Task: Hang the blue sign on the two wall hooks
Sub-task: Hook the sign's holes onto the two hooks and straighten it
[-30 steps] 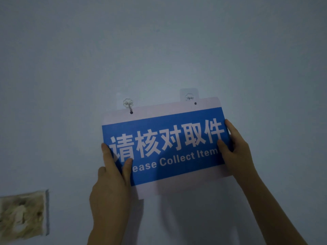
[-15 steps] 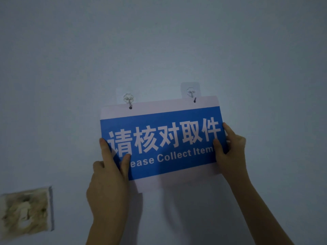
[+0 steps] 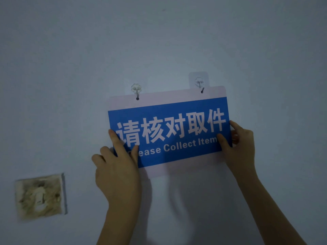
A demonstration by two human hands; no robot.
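The blue sign [image 3: 169, 131] with white Chinese characters and "Please Collect Items" lies flat against the pale wall, slightly tilted up to the right. Its white top margin has two small holes. The left clear hook [image 3: 136, 90] passes through the left hole. The right clear hook [image 3: 199, 83] has its metal tip at the right hole. My left hand [image 3: 117, 167] pinches the sign's lower left corner. My right hand [image 3: 242, 147] grips its right edge, thumb on the front.
A stained, damaged square patch [image 3: 39, 196] sits in the wall at the lower left. The rest of the wall around the sign is bare.
The sign has shifted so its right hole now sits at the right hook's tip; both hands kept their hold. The view moved, so everything sits a little more to the right.
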